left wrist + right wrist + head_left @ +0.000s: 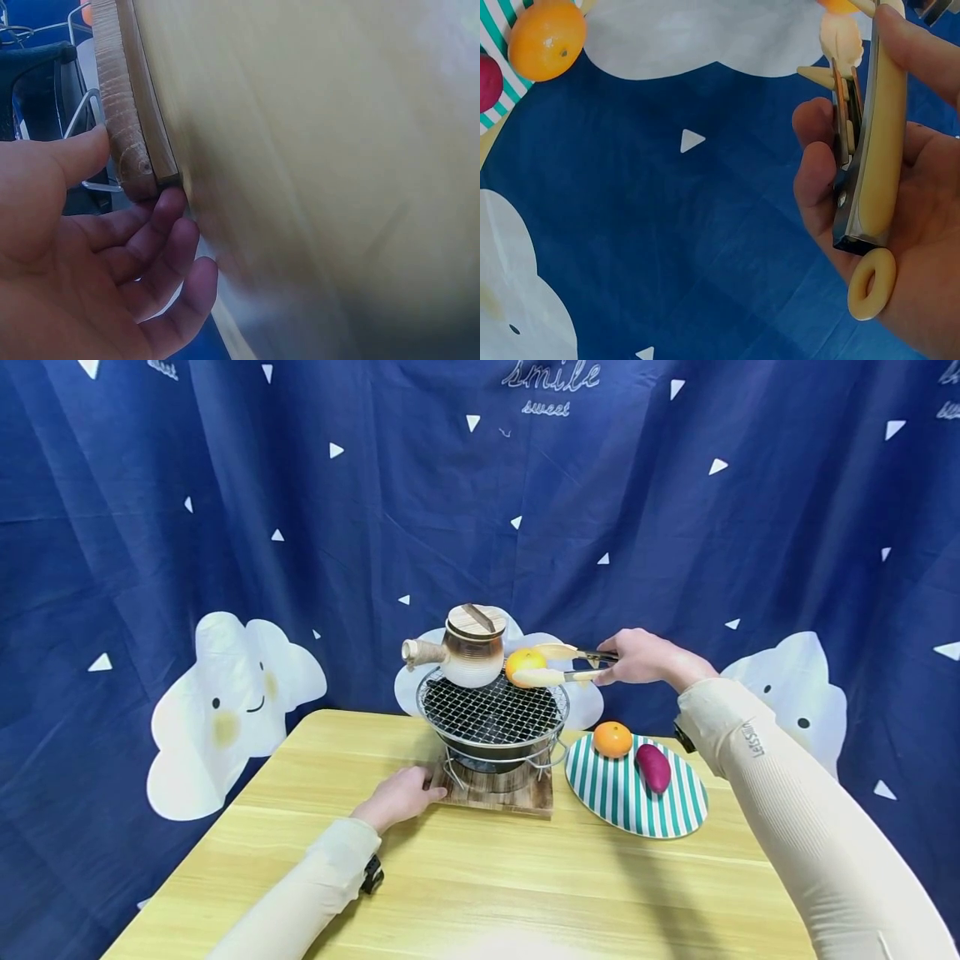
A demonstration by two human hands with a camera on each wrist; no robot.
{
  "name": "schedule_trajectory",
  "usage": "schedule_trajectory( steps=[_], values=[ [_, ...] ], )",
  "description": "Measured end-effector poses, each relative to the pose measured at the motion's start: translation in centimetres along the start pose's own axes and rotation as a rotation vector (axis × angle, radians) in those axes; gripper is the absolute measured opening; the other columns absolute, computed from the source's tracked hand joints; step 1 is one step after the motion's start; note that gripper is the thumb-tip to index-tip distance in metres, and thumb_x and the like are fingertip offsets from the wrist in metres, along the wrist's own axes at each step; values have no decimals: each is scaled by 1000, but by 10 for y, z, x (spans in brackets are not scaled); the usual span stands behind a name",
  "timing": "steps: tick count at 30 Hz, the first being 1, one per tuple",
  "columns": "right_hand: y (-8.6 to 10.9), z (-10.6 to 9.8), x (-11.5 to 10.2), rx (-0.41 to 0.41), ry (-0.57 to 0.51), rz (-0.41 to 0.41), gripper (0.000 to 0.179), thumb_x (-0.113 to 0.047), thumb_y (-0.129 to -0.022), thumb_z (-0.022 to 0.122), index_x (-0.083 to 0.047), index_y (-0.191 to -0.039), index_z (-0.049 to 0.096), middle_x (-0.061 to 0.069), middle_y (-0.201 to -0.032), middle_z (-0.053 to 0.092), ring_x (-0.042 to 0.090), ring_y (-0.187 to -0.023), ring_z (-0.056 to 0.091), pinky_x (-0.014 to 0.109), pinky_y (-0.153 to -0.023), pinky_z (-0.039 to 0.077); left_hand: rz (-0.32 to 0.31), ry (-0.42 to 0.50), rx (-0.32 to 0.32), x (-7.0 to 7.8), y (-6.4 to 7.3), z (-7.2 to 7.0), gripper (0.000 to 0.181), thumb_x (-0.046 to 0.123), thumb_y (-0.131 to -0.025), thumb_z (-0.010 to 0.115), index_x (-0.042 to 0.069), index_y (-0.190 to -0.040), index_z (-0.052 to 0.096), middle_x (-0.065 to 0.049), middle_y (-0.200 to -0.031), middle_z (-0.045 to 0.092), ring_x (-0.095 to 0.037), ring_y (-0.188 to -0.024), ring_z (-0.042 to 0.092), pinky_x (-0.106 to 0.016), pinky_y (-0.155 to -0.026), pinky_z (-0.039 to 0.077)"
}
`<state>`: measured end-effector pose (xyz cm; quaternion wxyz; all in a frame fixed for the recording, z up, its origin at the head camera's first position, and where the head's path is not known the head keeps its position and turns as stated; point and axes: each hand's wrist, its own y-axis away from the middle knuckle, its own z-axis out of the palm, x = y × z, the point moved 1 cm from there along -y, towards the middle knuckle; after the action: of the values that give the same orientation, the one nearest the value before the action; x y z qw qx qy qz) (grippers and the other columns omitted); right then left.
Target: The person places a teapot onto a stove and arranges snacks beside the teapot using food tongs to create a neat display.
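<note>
My right hand (637,657) grips a pair of tongs (881,142) with cream-coloured handles and tips. Between the tong tips is an orange mandarin (523,665), over the right back part of a round wire-mesh grill (491,710). At the grill's left back is a pot (474,662) with a wooden lid and a side handle pointing left. The grill stands on a square wooden board (487,799). My left hand (397,797) holds this board at its left corner; in the left wrist view the thumb lies on one face and the fingertips are at the underside.
To the right of the grill lies an oval plate (626,810) with green and white stripes. It bears a second mandarin (612,739) and a purple sweet potato (654,768). The light wooden table (480,877) backs onto a dark blue curtain (420,460) with cloud prints.
</note>
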<state>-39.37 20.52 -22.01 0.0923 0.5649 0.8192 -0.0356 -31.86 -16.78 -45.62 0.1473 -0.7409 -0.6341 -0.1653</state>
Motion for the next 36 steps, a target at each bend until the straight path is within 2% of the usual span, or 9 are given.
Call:
schedule_trajectory(
  steps=[9,14,17,19,21,24,36],
  values=[
    [4,-1,-1,5,-4,10,69,-36,-90,75,4,-141,52,23,-130,62,32,-106,58,51,-95,48,0,11,-13,1,1,0,34,45,-94,66,17,-77,59,1,-69,59,-18,-66,56,-42,-67,50],
    [11,0,2,12,-36,-9,58,-36,-90,75,1,-132,60,14,-108,67,28,-93,58,43,-83,47,8,8,-3,2,2,0,34,45,-94,67,16,-77,60,0,-73,60,-19,-69,57,-45,-70,52],
    [15,1,4,18,-52,-14,58,-35,-91,74,2,-133,59,16,-111,67,29,-95,58,45,-86,49,7,11,-4,1,2,2,34,45,-94,67,16,-77,60,0,-74,60,-19,-70,57,-45,-71,52],
    [18,1,6,20,-52,-15,65,-36,-91,74,5,-138,54,22,-123,65,33,-103,59,52,-93,50,6,14,-3,0,1,3,34,45,-94,67,16,-77,59,0,-73,59,-20,-70,56,-45,-70,51],
    [20,0,8,23,-53,-9,73,-37,-91,74,7,-143,47,28,-136,58,36,-112,58,57,-101,47,3,15,-4,-1,1,4,35,45,-94,67,16,-77,59,0,-72,59,-19,-69,56,-44,-69,51],
    [23,0,13,31,-56,4,79,-40,-91,74,8,-145,44,29,-141,53,39,-119,57,59,-104,44,2,12,-5,0,1,3,35,45,-94,66,16,-76,59,0,-70,59,-19,-68,56,-43,-69,51],
    [42,7,37,64,-69,35,84,-42,-89,75,10,-145,42,31,-135,57,41,-116,55,62,-102,43,-5,17,-11,1,2,0,35,45,-95,66,17,-75,59,1,-66,60,-19,-64,56,-42,-68,50]
  ],
)
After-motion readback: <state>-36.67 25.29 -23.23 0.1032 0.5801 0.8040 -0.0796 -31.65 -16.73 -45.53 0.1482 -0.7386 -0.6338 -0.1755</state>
